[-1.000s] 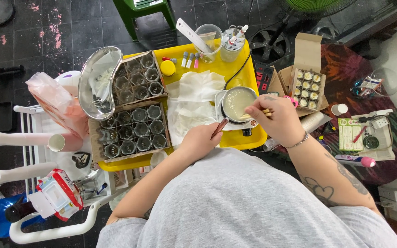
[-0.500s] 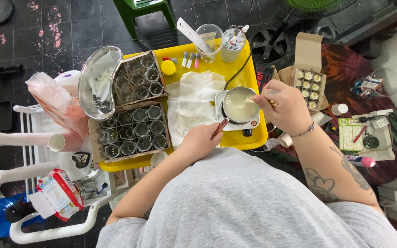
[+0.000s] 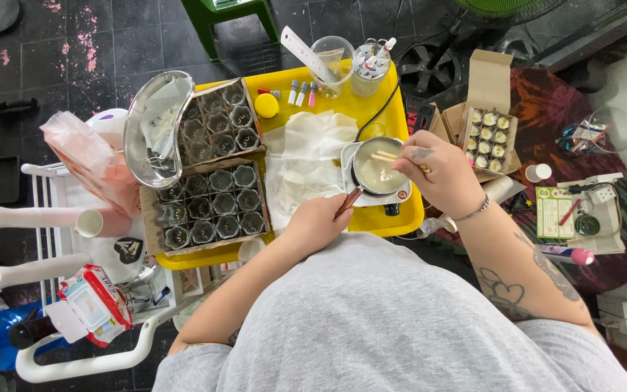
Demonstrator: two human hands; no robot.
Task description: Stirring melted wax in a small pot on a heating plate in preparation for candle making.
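Observation:
A small metal pot point(image 3: 376, 176) of pale yellowish liquid sits on a white hot plate point(image 3: 400, 196) on the yellow tray point(image 3: 382, 109). My left hand point(image 3: 316, 222) grips the pot's brown handle point(image 3: 348, 201). My right hand point(image 3: 437, 174) holds a pair of wooden sticks point(image 3: 386, 156) whose tips lie in the liquid at the pot's far side. Left of the pot lies crumpled white paper point(image 3: 302, 163).
Two cardboard boxes of empty glass cups point(image 3: 212, 203) fill the tray's left half, with a steel bowl point(image 3: 155, 127) over them. Small bottles, a ruler and jars stand at the tray's far edge. A box of filled cups point(image 3: 489, 138) sits right. White rack and cylinders on the left.
My right hand has swung the sticks around the pot, from its near right side to its far side. My left hand stays on the handle.

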